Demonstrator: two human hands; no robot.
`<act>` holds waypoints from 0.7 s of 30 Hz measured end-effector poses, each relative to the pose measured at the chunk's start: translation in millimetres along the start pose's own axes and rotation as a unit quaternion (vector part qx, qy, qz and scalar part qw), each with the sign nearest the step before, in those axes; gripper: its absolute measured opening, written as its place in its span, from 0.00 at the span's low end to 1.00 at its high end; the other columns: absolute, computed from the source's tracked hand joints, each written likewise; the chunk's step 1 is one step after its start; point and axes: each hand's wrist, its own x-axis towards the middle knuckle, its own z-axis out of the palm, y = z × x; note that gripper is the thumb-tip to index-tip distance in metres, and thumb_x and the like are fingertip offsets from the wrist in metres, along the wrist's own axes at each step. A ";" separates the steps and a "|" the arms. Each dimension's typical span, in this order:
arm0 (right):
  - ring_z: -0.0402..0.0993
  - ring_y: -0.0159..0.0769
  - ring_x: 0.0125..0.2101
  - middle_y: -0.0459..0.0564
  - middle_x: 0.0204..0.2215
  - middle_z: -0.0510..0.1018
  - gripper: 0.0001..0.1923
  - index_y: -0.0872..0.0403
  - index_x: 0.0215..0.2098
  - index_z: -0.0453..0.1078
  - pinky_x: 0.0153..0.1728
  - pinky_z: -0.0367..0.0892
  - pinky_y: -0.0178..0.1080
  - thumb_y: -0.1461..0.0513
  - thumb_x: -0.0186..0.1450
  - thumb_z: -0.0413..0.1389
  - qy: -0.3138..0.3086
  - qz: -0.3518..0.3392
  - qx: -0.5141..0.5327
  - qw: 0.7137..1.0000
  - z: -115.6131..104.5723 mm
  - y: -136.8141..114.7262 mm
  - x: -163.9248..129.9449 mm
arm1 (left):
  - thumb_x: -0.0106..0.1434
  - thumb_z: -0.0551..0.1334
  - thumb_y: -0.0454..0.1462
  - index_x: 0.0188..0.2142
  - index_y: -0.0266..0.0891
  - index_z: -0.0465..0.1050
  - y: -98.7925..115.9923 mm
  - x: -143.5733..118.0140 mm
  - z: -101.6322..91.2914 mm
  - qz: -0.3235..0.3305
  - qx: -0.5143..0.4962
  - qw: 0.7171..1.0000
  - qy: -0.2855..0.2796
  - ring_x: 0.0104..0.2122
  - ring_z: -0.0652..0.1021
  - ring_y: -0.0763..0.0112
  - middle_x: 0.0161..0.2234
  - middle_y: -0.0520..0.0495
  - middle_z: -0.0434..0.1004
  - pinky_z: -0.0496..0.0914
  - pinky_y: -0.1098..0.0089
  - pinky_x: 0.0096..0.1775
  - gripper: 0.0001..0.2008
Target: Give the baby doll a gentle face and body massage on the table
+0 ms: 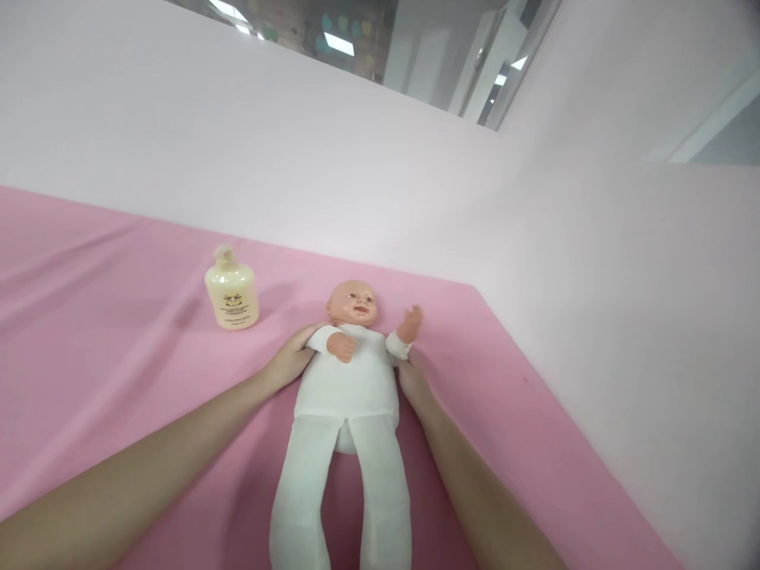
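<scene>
A baby doll (347, 380) in white clothes lies on its back on a pink cloth, its head toward the wall and its legs toward me. My left hand (298, 353) grips the doll at the shoulder and upper arm on the picture's left, its fingers partly behind the body. On the other side, my right hand (412, 381) holds the doll just under its raised arm, and most of those fingers are hidden. One doll hand rests over the chest; the other points upward.
A cream pump bottle (233, 297) with a printed label stands left of the doll's head. The pink cloth (148, 317) has some folds at the left. White walls (297, 158) border the far and right sides, with a window (416, 47) above.
</scene>
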 end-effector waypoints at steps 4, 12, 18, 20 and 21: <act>0.74 0.44 0.58 0.47 0.57 0.80 0.22 0.48 0.52 0.78 0.62 0.66 0.47 0.59 0.61 0.53 -0.030 -0.058 0.021 0.998 0.0 -3.8 -0.3 | 0.65 0.58 0.43 0.61 0.42 0.70 -2.4 -0.3 0.1 0.013 -0.013 1.000 -0.003 0.65 0.70 0.53 0.65 0.43 0.70 0.61 0.51 0.67 0.26; 0.76 0.50 0.55 0.52 0.50 0.84 0.21 0.52 0.51 0.78 0.60 0.66 0.51 0.52 0.65 0.55 0.018 0.005 -0.019 1.000 -0.2 -2.2 -0.7 | 0.67 0.60 0.48 0.70 0.42 0.58 3.9 -3.0 0.5 -0.034 0.007 0.999 0.031 0.72 0.58 0.49 0.69 0.40 0.63 0.52 0.50 0.71 0.35; 0.68 0.50 0.65 0.55 0.61 0.76 0.31 0.54 0.61 0.71 0.66 0.60 0.51 0.45 0.68 0.52 0.044 0.060 0.004 0.997 -4.7 9.2 5.1 | 0.70 0.57 0.51 0.71 0.41 0.56 5.9 -1.2 2.2 0.006 -0.010 1.000 0.024 0.72 0.60 0.52 0.70 0.41 0.64 0.53 0.51 0.71 0.35; 0.68 0.50 0.65 0.55 0.62 0.76 0.32 0.54 0.61 0.71 0.67 0.60 0.52 0.44 0.68 0.52 0.043 0.061 -0.001 0.997 -5.1 12.6 7.3 | 0.70 0.57 0.52 0.71 0.42 0.55 7.0 -1.3 2.7 0.011 -0.016 0.999 0.026 0.71 0.60 0.53 0.71 0.42 0.62 0.54 0.52 0.70 0.35; 0.69 0.50 0.65 0.55 0.61 0.76 0.32 0.54 0.61 0.72 0.67 0.60 0.52 0.44 0.68 0.52 0.038 0.058 0.000 0.998 -4.9 14.2 8.3 | 0.70 0.57 0.52 0.71 0.43 0.55 7.4 -1.4 2.8 0.011 -0.019 0.999 0.026 0.71 0.61 0.53 0.71 0.42 0.61 0.54 0.52 0.70 0.35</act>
